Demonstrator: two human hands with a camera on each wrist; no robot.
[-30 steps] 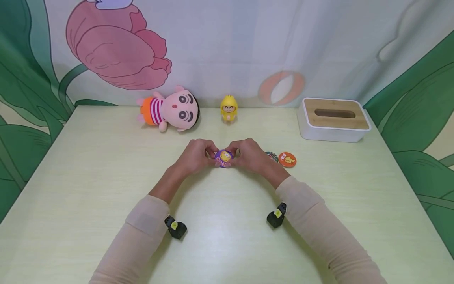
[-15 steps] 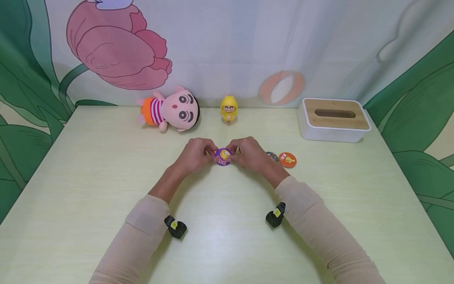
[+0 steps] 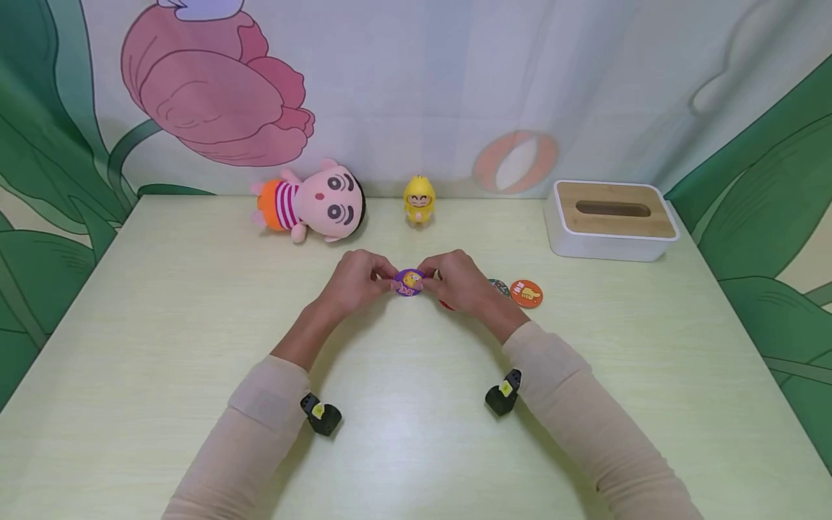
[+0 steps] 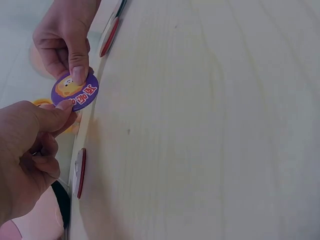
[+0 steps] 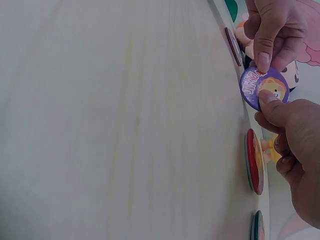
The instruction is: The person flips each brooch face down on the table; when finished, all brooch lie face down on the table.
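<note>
Between my two hands is a round purple badge (image 3: 409, 283) with a yellow cartoon lion and white lettering on its face. My left hand (image 3: 360, 284) pinches its left edge between thumb and fingers, and my right hand (image 3: 455, 283) pinches the opposite edge. The badge is held tilted, above the table in both wrist views. Beneath my right hand a red-rimmed disc (image 5: 254, 162) lies flat, mostly covered by that hand in the head view. Another red-edged disc (image 4: 80, 173) lies near my left hand, hidden from the head camera.
Right of my right hand lie a dark green patterned disc (image 3: 499, 287) and an orange disc (image 3: 526, 294) with a pointing hand. Along the back stand a plush doll (image 3: 312, 200) on its side, a small yellow figure (image 3: 419, 200) and a white tissue box (image 3: 611, 247) with a wooden lid.
Both hands have shifted slightly away from me with the badge, which is now more tilted and looks flatter. An edge of the red disc has come into sight below my right hand.
</note>
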